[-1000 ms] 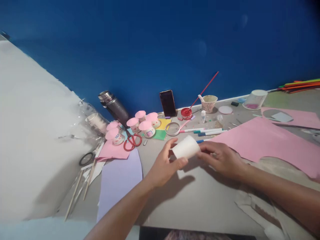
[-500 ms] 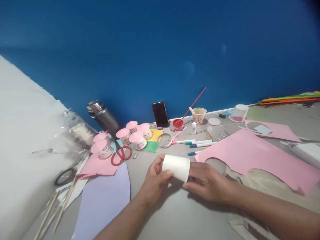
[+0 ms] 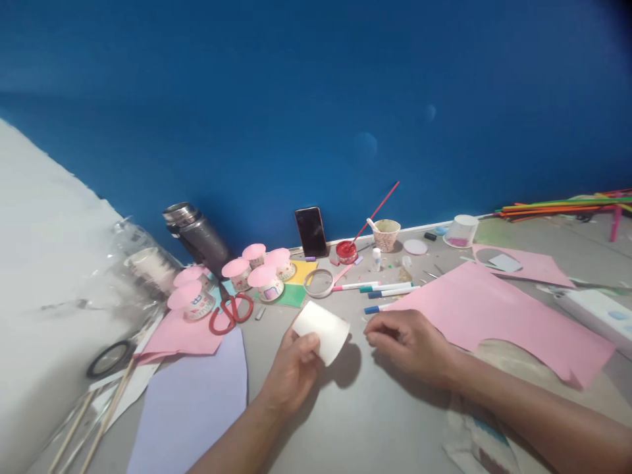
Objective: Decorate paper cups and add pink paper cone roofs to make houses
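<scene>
A plain white paper cup (image 3: 323, 332) lies tilted on its side in the air, its wide rim toward the right. My left hand (image 3: 293, 372) is wrapped round its narrow end. Just right of the cup, and apart from it, my right hand (image 3: 412, 345) has its fingers curled with the fingertips together; whether something small is between them I cannot make out. Beyond that hand lie several markers (image 3: 390, 294) and a large pink paper sheet (image 3: 457, 306) with curved cutouts.
Several small decorated cups with pink discs (image 3: 264, 275) stand left of a tape roll (image 3: 318, 283). Nearby are red-handled scissors (image 3: 231, 315), a dark flask (image 3: 197, 240), a phone (image 3: 311, 232), a red paint pot (image 3: 346, 252), a purple sheet (image 3: 197, 395) and wooden sticks (image 3: 106, 421).
My right hand has let go of the cup and drawn away to the right. My left hand has moved the cup a little left and tilted it. The camera view has shifted slightly.
</scene>
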Demonstrator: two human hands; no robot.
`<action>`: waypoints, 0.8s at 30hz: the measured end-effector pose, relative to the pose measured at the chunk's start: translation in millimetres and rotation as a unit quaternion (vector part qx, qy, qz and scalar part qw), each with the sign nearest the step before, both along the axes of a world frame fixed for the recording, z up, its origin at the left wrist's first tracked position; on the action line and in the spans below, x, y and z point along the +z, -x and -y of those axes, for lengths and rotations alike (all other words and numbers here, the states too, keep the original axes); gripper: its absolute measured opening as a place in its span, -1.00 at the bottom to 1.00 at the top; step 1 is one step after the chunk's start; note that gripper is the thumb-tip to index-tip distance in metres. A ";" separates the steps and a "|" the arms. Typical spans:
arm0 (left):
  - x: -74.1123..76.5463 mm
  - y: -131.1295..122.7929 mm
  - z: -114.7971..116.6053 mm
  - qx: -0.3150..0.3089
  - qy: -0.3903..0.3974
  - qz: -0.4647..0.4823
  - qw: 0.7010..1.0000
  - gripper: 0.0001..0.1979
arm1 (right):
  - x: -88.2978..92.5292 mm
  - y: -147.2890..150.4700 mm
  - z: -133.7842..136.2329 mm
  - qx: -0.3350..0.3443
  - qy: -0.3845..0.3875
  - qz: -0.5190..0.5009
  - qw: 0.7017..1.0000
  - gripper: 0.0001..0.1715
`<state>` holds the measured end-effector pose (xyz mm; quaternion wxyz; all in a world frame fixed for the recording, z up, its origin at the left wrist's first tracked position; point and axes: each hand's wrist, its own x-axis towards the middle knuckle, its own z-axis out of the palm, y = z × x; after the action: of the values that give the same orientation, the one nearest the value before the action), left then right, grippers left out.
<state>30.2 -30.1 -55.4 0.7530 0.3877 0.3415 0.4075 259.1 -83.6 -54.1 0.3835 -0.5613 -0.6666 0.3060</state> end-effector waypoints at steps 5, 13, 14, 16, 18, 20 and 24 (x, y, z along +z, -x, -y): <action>-7.0 1.9 -1.2 0.018 -0.074 -0.074 0.994 -0.42 | 10.8 -21.2 -11.5 -0.093 0.061 -0.053 0.992 -0.76; -3.0 0.5 -2.2 -0.010 -0.007 -0.007 1.000 -0.44 | 37.3 -79.1 -60.6 -0.163 0.129 0.047 0.977 -0.83; -1.8 0.1 -2.9 -0.022 0.030 0.026 0.999 -0.41 | 37.2 -83.0 -69.4 -0.168 0.130 0.058 0.975 -0.83; -0.5 0.2 -4.5 -0.037 0.078 0.068 0.994 -0.33 | 34.9 -87.4 -85.2 -0.181 0.130 0.085 0.971 -0.77; -0.2 1.5 -5.7 -0.044 0.087 0.082 0.992 -0.27 | 31.4 -89.0 -96.9 -0.190 0.131 0.118 0.966 -0.73; -0.3 3.8 -6.3 -0.044 0.061 0.073 0.994 -0.25 | 28.8 -89.7 -103.5 -0.194 0.133 0.156 0.959 -0.75; -1.0 8.0 -6.1 -0.037 -0.014 0.003 0.999 -0.30 | 30.2 -88.2 -100.8 -0.194 0.125 0.243 0.942 -0.80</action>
<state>22.2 -23.9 -56.4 0.7629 0.4093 0.3191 0.3856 347.2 17.2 -23.9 0.1885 -0.7807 -0.5738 0.1605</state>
